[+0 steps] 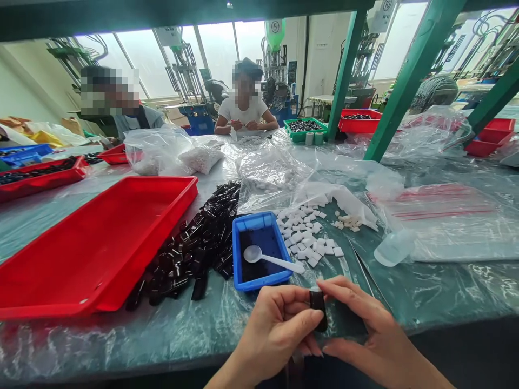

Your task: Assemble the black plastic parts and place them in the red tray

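Note:
My left hand [279,324] pinches a small glossy black plastic piece [318,310] between thumb and fingers, near the table's front edge. At its top end shows a bit of white; I cannot tell what it is. My right hand [365,324] reaches in from the other side, its fingertips touching that top end while its thumb stays apart below. Just beyond lies a blue tray [239,254] with dark contents and a white plastic spoon [270,258] resting across it. Small white square pieces [312,246] are scattered to its right, and a heap of black plastic pieces [190,243] to its left.
A large red tray [121,216] stands at the left. Clear plastic bags [446,216] lie at the right beside a translucent cup [393,248]. Slanted green posts [409,81] rise from the far side. Two people [245,102] sit across the plastic-covered table [162,340].

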Tool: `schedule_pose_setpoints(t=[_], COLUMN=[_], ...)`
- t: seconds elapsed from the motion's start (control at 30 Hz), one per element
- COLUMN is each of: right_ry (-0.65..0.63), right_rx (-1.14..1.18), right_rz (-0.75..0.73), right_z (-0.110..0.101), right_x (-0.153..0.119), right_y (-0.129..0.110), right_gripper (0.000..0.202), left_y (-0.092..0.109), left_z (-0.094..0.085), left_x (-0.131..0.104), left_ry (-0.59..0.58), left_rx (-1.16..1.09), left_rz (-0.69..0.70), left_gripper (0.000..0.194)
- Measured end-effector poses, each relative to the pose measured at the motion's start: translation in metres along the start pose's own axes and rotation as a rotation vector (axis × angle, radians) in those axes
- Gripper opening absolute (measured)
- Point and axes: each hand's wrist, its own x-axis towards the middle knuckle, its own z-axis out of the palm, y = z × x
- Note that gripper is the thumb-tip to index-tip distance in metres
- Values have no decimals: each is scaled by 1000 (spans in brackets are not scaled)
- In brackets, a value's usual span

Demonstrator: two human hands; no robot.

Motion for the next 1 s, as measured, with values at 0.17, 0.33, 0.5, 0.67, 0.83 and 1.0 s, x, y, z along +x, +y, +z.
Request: schedule_pose_setpoints(t=[0.17, 0.33, 0.5, 0.67, 0.83, 1.0], right_ry=[-37, -316, -152, -123, -255, -298], right_rx=[67, 105, -390, -827, -1054, -1129], right_rz=[-35, 13, 117, 374, 589, 633], right_z=[0, -19, -33, -28, -18, -15], right_x=[5, 8, 34, 80, 116, 125], right_y=[-3, -9, 9, 39, 45, 42], right_gripper=[45, 50, 29, 20, 24, 25], left_y=[-4, -5, -4, -8, -16, -18], left_z=[0, -1, -2, -3, -6, -6], left_x=[0, -1, -2, 0, -3, -6], left_ry=[-14, -5, -16, -46, -28, -4], left_rx=[-34, -59, -51, -102, -151, -138], left_rz=[-20, -34, -24, 24, 74, 80], left_gripper=[37, 40, 31, 32, 27, 16])
